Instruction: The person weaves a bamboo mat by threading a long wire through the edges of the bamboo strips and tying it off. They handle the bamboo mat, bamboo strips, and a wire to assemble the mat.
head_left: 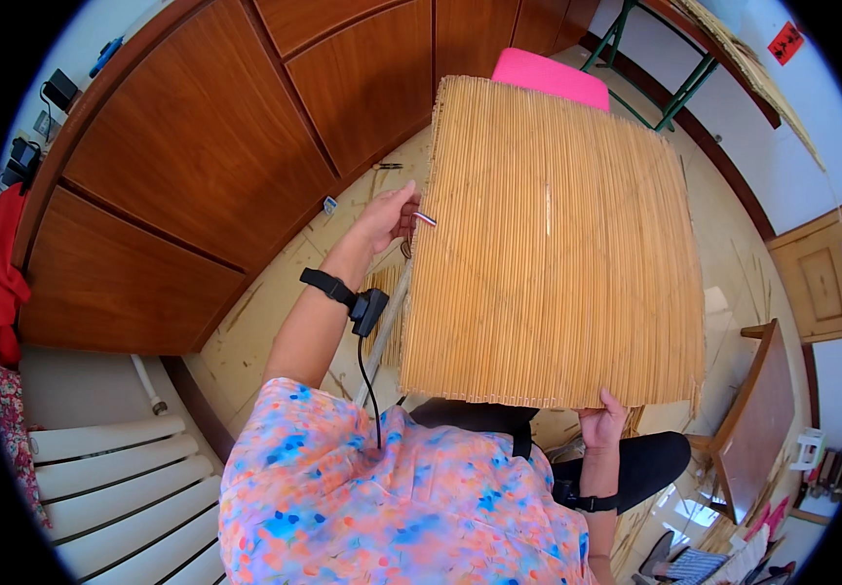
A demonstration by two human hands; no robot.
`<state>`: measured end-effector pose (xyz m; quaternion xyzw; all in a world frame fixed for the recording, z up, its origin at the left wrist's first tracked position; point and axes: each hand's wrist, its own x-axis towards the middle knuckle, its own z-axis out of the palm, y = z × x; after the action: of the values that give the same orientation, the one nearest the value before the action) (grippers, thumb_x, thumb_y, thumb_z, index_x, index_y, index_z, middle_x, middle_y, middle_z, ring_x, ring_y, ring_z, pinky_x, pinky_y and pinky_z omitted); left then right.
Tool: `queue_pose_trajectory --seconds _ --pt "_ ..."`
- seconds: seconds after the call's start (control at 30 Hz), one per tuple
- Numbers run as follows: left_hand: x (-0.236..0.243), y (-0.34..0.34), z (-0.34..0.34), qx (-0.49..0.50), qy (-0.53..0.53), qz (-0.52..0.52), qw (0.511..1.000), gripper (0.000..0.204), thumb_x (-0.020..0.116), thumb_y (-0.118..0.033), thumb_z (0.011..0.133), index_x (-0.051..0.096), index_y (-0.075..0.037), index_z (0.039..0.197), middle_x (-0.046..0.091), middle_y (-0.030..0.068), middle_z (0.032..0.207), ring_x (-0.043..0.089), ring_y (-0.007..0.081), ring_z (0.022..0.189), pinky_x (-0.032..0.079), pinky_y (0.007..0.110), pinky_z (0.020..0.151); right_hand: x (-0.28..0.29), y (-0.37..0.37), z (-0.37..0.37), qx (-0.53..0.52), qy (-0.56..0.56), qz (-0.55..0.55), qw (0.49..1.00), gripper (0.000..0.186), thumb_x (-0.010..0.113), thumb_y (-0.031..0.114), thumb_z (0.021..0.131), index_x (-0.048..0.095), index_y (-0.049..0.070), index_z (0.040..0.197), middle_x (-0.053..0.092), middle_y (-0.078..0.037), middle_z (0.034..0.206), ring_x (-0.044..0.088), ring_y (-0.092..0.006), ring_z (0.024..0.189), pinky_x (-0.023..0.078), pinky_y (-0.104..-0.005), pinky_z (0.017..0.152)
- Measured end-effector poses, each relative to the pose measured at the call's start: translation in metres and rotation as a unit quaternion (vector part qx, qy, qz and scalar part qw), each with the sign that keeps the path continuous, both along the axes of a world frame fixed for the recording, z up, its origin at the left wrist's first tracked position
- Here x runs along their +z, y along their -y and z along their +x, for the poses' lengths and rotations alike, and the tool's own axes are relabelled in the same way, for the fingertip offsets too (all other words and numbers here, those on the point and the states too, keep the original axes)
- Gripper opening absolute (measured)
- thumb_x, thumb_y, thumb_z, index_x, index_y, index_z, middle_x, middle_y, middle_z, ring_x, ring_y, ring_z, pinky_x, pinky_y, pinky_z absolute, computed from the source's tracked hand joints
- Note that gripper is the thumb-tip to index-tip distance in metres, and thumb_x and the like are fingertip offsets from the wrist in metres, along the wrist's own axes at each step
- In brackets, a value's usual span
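Note:
A large square mat of thin straw-coloured reed stalks [557, 244], bound side by side, is held up before me and covers much of the view. My right hand [604, 421] grips its near edge, thumb on top and fingers hidden underneath. At the left edge, my left hand [392, 216] is closed with curled fingers. A small shiny metal tool [425, 219] sticks out from it, its tip lying over the mat's edge; its kind cannot be made out. Part of the left fingers is hidden behind the mat.
Wooden cabinets [207, 136] line the left, above a white radiator [119, 458]. A pink stool [553, 78] stands beyond the mat. At right is a low wooden bench [757, 419]. Loose stalks litter the tiled floor [246, 341]. A green-legged table [723, 49] stands at the far right.

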<state>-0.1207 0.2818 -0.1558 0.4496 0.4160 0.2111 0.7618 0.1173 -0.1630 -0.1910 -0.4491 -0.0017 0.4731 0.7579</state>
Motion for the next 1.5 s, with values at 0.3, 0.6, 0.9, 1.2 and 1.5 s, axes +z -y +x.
queue_pose_trajectory --seconds 0.3,0.6,0.9,1.2,1.5 --pt "-0.01 -0.007 -0.006 -0.051 -0.003 0.052 0.997 0.022 0.059 -0.03 0.099 0.068 -0.01 0.095 0.066 -0.0044 0.081 0.059 0.0064 0.066 0.047 0.022 0.059 -0.002 -0.001 0.001 0.011 0.015 -0.004 1.0 0.056 0.059 0.021 0.09 0.042 0.008 0.142 0.058 -0.009 0.132 0.062 -0.0292 0.112 0.057 -0.0479 0.081" --pt "-0.011 -0.003 0.007 -0.001 0.03 0.06 0.998 0.022 0.06 -0.025 0.098 0.068 -0.006 0.09 0.062 -0.0025 0.073 0.054 0.0061 0.059 0.041 0.022 0.053 -0.001 -0.002 0.0 -0.015 0.01 -0.021 1.0 0.056 0.061 0.02 0.089 0.043 0.008 0.14 0.061 -0.011 0.127 0.067 -0.0284 0.101 0.06 -0.0424 0.068" --pt "-0.005 -0.001 0.013 0.054 0.054 -0.031 0.997 0.034 0.052 -0.035 0.102 0.065 -0.003 0.1 0.067 0.0019 0.087 0.063 0.0112 0.073 0.052 0.026 0.064 0.006 -0.002 0.0 0.018 0.01 -0.013 1.0 0.057 0.061 0.019 0.089 0.041 0.008 0.141 0.059 -0.011 0.129 0.066 -0.0296 0.104 0.06 -0.0445 0.073" --pt "-0.006 -0.017 0.027 0.034 0.131 -0.018 0.991 0.027 0.056 -0.018 0.099 0.065 0.005 0.108 0.07 0.0097 0.098 0.068 0.0185 0.082 0.056 0.031 0.073 -0.001 0.002 0.006 0.018 0.011 -0.019 1.0 0.057 0.062 0.022 0.088 0.043 0.006 0.14 0.061 -0.012 0.128 0.066 -0.0299 0.103 0.058 -0.043 0.073" --pt "-0.002 -0.019 0.023 0.016 0.076 -0.009 0.997 0.027 0.055 -0.022 0.1 0.066 0.002 0.106 0.07 0.0065 0.093 0.066 0.014 0.075 0.054 0.029 0.068 -0.006 0.006 0.014 0.042 -0.023 0.025 0.999 0.059 0.06 0.013 0.086 0.042 0.006 0.142 0.057 -0.012 0.135 0.059 -0.0308 0.119 0.052 -0.0511 0.095"
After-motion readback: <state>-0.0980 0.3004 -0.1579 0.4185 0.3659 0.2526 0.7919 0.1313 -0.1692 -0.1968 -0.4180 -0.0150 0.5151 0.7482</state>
